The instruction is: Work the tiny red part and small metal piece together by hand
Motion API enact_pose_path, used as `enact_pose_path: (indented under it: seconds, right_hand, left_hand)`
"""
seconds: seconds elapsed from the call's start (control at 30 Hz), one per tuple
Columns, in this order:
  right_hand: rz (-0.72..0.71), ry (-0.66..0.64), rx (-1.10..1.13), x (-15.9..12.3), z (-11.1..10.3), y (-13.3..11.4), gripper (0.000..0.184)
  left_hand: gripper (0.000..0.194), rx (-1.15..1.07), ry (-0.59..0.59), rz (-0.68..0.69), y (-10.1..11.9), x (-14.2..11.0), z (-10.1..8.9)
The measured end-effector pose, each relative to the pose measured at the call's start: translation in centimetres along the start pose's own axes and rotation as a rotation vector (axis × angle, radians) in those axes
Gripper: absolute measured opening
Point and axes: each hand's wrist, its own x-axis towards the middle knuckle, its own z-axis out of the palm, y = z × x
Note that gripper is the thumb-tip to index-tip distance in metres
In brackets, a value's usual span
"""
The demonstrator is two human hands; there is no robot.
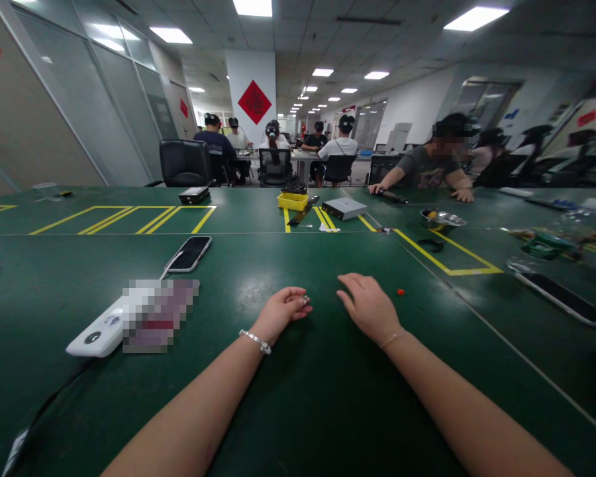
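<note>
My left hand (282, 313), with a silver bracelet on its wrist, is closed just above the green table. Between its thumb and fingers is a small shiny piece (304, 300), too small to name. Over the table to its right, my right hand (371, 310) is held with thumb and fingers apart and nothing visible in it. A tiny orange-red piece (400, 291) lies just to the right of that hand.
On the left lie a phone (191, 254), a white power strip (104, 326) and a blurred-out flat item (161, 318). Farther back are a yellow tray (293, 201) and a grey box (345, 209). Another phone (566, 296) lies right. A person (427, 165) leans on the far right edge.
</note>
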Motion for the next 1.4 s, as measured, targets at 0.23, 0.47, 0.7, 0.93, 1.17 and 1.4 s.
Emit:
enact_pose_path:
  seconds: [0.23,0.47,0.7,0.93,1.17,1.4]
  right_hand:
    - [0.388,-0.266,-0.341,-1.9,0.9,8.8,0.039]
    - [0.381,-0.346,-0.233,-1.2,0.2,7.8,0.027]
    - [0.653,-0.268,0.975,0.7,1.3,0.9,0.012]
    - [0.783,-0.316,1.788,0.5,2.2,-3.6,0.021]
    - [0.823,-0.321,1.86,-0.4,2.2,-2.6,0.019]
    - [0.733,-0.332,1.86,-0.5,2.0,-3.0,0.015]
  left_hand:
    - [0.021,-0.159,0.036,-0.008,0.2,0.0,-0.5]
    - [0.023,-0.181,-0.007,0.002,-0.1,0.1,-0.7]
    - [0.025,-0.18,-0.044,0.015,-0.2,0.2,-0.7]
    - [0.023,0.008,-0.061,0.101,-0.5,0.3,-0.9]
    - [0.028,0.329,-0.066,0.126,0.0,-0.5,0.0]
    - [0.022,0.409,-0.07,0.233,-0.4,-1.0,0.6]
